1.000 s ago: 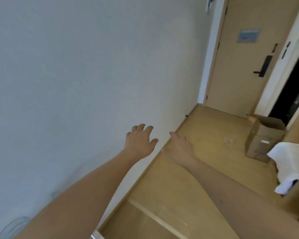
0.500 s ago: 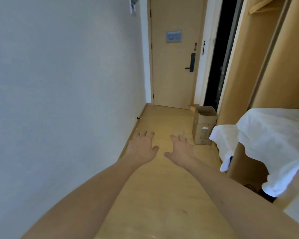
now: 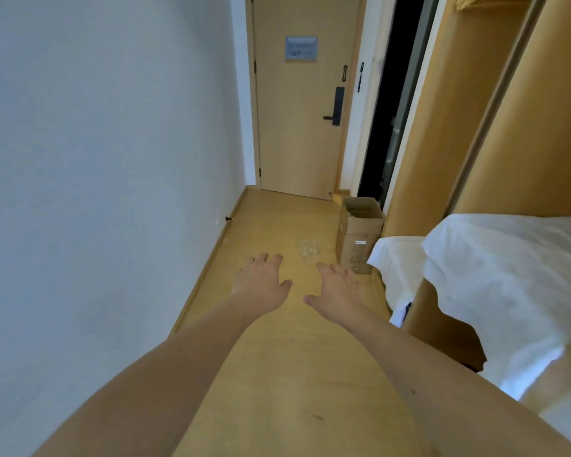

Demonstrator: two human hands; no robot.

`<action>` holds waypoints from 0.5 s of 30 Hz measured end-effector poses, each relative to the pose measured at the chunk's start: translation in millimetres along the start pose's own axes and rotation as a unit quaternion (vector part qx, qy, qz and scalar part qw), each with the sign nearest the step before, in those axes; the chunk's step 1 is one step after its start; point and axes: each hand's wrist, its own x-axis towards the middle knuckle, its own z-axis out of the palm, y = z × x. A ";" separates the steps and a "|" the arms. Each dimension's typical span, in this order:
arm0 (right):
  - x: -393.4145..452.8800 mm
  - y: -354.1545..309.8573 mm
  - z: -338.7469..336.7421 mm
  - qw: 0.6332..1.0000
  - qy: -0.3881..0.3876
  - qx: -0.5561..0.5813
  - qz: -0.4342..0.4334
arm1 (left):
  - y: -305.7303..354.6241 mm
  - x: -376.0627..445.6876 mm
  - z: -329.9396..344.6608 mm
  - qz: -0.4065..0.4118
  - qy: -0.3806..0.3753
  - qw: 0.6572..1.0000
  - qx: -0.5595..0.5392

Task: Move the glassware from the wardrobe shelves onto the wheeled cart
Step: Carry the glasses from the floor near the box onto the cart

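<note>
Both my arms stretch forward over the wooden hallway floor. My left hand (image 3: 260,285) and my right hand (image 3: 338,293) are side by side, palms down, fingers spread and holding nothing. A small cluster of clear glassware (image 3: 309,249) stands on the floor just beyond my right hand's fingertips, apart from it. The wooden wardrobe (image 3: 495,127) runs along the right side; its shelves are covered by white cloth (image 3: 495,278). No wheeled cart is in view.
A white wall (image 3: 106,159) closes the left side. An open cardboard box (image 3: 356,235) stands on the floor by the wardrobe's end. A closed wooden door (image 3: 297,120) ends the hallway, with a dark doorway (image 3: 389,110) to its right.
The view has swung right from the wall to face down the hallway, bringing the wardrobe and white cloth into sight. Both hands stay outstretched and hold nothing.
</note>
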 end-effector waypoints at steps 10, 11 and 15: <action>108.7 -16.0 21.5 0.999 -0.008 -0.001 0.037 | -35.0 121.8 7.2 0.043 -0.004 0.999 -0.011; 123.1 -19.1 22.8 0.999 -0.010 -0.002 0.042 | -39.6 136.2 7.7 0.044 -0.007 0.999 -0.012; 183.3 -36.2 25.3 0.998 -0.009 0.008 0.061 | -61.6 194.9 8.8 0.053 -0.020 0.998 -0.010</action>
